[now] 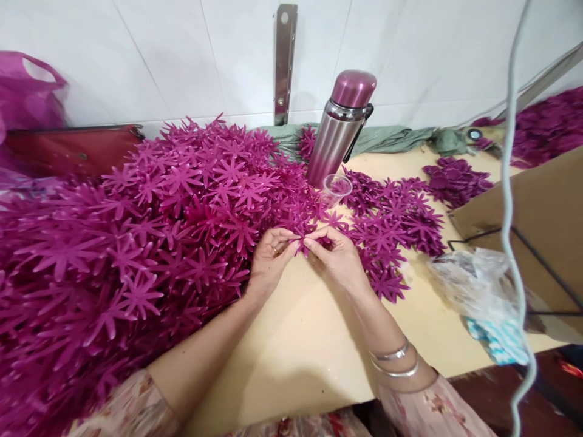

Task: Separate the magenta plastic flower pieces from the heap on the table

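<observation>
My left hand [269, 261] and my right hand [336, 254] meet over the pale yellow table [296, 340], fingertips pinched together on one magenta plastic flower piece [304, 243]. A very large heap of the same magenta flower pieces [136, 237] fills the left side, touching my left hand. A flatter spread of darker flower pieces [392, 224] lies just right of my right hand. There is a ring on my left hand, and two silver bangles [395, 359] sit on my right wrist.
A pink-and-steel flask [339, 127] stands at the back, with a small clear plastic cup [336, 188] in front of it. A cardboard box [523, 212] and a crumpled plastic bag [483, 285] sit at right. Green cloth [396, 138] lies along the white tiled wall. A grey cord [507, 182] hangs down.
</observation>
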A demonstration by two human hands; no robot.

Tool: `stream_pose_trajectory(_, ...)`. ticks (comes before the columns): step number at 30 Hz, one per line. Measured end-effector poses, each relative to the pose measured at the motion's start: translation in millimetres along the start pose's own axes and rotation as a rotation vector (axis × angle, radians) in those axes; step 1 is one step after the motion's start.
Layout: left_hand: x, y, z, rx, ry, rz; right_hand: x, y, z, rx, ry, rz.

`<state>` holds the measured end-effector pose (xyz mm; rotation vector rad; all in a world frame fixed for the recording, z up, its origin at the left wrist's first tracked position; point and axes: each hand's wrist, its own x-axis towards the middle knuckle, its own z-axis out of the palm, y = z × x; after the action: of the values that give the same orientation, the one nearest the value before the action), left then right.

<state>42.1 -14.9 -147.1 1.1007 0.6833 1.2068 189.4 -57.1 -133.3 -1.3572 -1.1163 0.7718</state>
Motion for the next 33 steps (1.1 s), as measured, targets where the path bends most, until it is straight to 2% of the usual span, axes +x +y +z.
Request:
stream_pose_trajectory(5,0,2,0,0.021,-0.001,0.009,-1,-4,0,0.060,-0.044,0.017)
stream_pose_trajectory(11,1,1,-1,0.002,0.032,-0.007,-4,-7,2,0.384,-0.081,0.239)
stream_pose_trajectory(14,1,-1,-3,0.017,0.046,0.002,-1,-4,3,0.450,0.014,0.225)
stream_pose_trajectory(17,1,-2,-3,0.029,0.063,0.013,5,3,1,0.460,0.153,0.123)
stream_pose_trajectory(21,1,-2,-3,0.035,0.058,0.014,8,6,-5,0.327,0.239,-0.052)
stream_pose_trajectory(28,1,-1,-3,0.015,0.070,0.005,-4,-14,-1,-0.114,0.091,-0.142)
stream_pose_trajectory(33,1,0,-3,0.007,0.050,-0.005,-2,-9,5,-0.150,0.006,-0.142)
